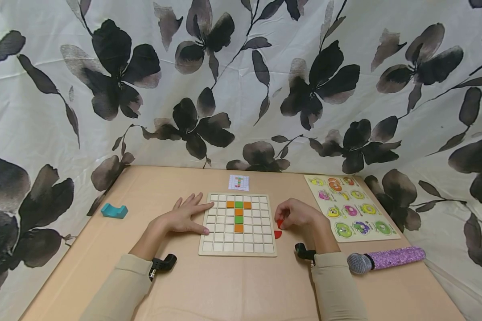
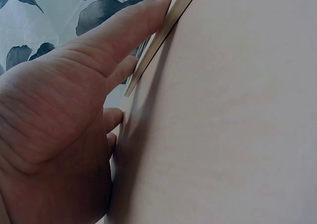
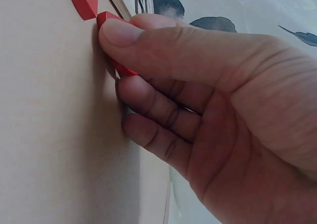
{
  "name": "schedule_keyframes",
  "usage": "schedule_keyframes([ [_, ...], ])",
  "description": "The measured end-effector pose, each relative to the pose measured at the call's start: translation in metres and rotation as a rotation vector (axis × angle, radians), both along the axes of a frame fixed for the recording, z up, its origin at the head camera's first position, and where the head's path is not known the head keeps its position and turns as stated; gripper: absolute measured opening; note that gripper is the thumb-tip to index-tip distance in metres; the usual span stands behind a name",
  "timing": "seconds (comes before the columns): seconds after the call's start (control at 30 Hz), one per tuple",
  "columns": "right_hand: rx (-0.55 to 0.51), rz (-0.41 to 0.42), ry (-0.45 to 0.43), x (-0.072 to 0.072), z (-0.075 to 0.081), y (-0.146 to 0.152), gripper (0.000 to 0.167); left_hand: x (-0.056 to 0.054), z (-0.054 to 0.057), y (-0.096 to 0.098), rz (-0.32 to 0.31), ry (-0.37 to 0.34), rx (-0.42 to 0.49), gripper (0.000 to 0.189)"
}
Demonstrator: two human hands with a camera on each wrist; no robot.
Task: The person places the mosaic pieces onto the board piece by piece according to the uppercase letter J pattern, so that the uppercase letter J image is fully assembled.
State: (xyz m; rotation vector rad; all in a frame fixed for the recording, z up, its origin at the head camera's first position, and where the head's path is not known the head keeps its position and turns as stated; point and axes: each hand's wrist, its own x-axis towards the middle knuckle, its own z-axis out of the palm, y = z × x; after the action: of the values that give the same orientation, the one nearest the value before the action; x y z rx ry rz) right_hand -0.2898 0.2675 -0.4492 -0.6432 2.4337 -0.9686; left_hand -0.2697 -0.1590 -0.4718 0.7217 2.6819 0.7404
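A square wooden grid board (image 1: 218, 246) lies on the table with orange and green square tiles (image 1: 238, 212) set in a T shape. My left hand (image 1: 183, 215) rests at the board's left edge, fingers spread, with the thumb and index fingertips on its rim. Just off the board's right side, my right hand (image 1: 298, 213) pinches a red block (image 3: 126, 68) between thumb and fingers. Beside it a second red piece (image 1: 278, 234), flat with a curved edge, lies next to the board; the right wrist view shows part of this red piece (image 3: 84, 1) too.
A small pattern card (image 1: 244, 187) lies behind the board. To the right are a sheet of fruit pictures (image 1: 367, 237) and a microphone (image 1: 397, 257) with a glittery purple handle. A teal curved block (image 1: 114, 211) sits at the far left. Floral cloth (image 1: 249, 116) hangs behind the table.
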Motion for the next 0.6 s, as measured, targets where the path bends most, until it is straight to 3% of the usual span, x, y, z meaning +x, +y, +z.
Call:
schedule_keyframes([
  [0.6, -0.015, -0.034, 0.042, 0.0041, 0.0071, -0.0013, 0.014, -0.0003, -0.0005, 0.0006, -0.001, 0.004, -0.002, 0.098],
])
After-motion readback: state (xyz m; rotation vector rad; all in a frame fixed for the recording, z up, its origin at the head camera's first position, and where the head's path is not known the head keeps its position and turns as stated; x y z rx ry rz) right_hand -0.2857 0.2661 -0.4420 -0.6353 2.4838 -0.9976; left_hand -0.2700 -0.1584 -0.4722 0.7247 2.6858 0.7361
